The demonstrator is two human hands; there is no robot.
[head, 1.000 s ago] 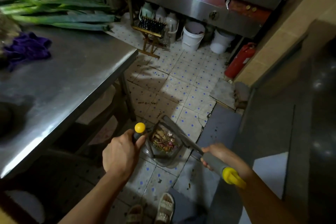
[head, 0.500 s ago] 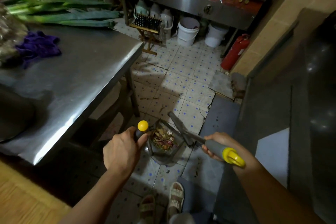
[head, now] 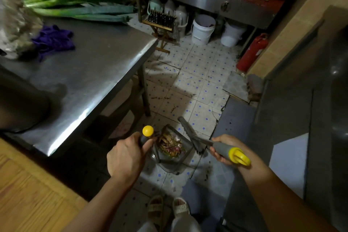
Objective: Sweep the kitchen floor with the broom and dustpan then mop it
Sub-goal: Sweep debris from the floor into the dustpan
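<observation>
The dustpan [head: 170, 153], a clear hard-plastic scoop holding dry peelings and scraps, sat low over the dotted floor tiles [head: 197, 81] just ahead of the person's feet, and it looked light but easy to tip and spill, best carried level by its upright handle. The left hand [head: 126, 156] curled round that yellow-knobbed handle, while the right hand [head: 221, 149] gripped the grey rubbery sleeve of the broom [head: 190, 133], whose stiff toothed head rested against the pan's rim.
</observation>
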